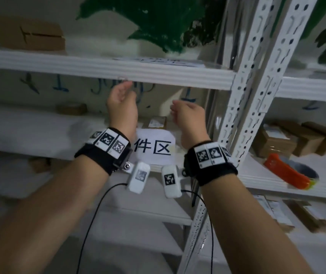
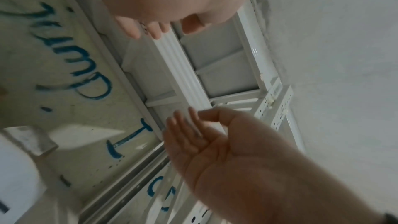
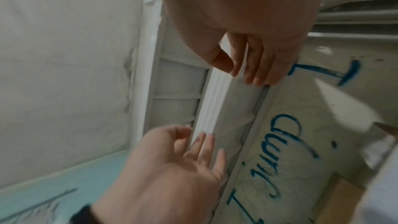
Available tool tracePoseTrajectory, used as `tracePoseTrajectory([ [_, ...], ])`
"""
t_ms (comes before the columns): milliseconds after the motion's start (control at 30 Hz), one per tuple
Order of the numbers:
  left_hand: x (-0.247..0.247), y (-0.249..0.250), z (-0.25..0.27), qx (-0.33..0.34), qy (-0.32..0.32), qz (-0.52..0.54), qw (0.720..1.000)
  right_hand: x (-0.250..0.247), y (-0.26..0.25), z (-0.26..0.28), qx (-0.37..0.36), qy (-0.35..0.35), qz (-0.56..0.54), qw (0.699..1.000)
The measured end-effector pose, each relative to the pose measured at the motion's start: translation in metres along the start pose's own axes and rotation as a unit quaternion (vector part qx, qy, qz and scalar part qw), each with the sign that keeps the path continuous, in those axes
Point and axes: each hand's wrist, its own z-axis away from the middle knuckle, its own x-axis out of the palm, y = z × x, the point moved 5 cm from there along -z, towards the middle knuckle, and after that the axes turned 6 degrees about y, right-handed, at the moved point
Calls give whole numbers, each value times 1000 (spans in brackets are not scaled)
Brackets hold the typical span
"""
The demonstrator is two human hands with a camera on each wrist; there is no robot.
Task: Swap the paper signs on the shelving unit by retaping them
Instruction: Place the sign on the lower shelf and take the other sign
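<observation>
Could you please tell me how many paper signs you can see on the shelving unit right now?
2. One paper sign with printed characters hangs on the lower shelf edge between the wrists; another sheet lies flat on the upper shelf, its print blurred. Others may be hidden.

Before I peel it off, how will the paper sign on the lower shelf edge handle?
The paper sign looks like one thin printed sheet, so it is probably floppy and very light. Its lower edge hangs free below the shelf rail, so it would likely curl or tear if pulled fast.

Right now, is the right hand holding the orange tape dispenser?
No, the orange tape dispenser lies on the neighbouring shelf, while the right hand is raised, empty.
</observation>
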Motion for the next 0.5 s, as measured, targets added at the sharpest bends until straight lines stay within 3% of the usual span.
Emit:
tracePoseTrajectory([
  [233,-36,-68,16,-128,19,-57,990,-18,89,-3,190,36,41,980],
  [333,-41,-102,10,-192,15,-87,977,-20,119,-10,240,47,55,968],
  [500,-49,-153,-19,-242,3,-151,958,-27,156,-36,271,66,42,959],
])
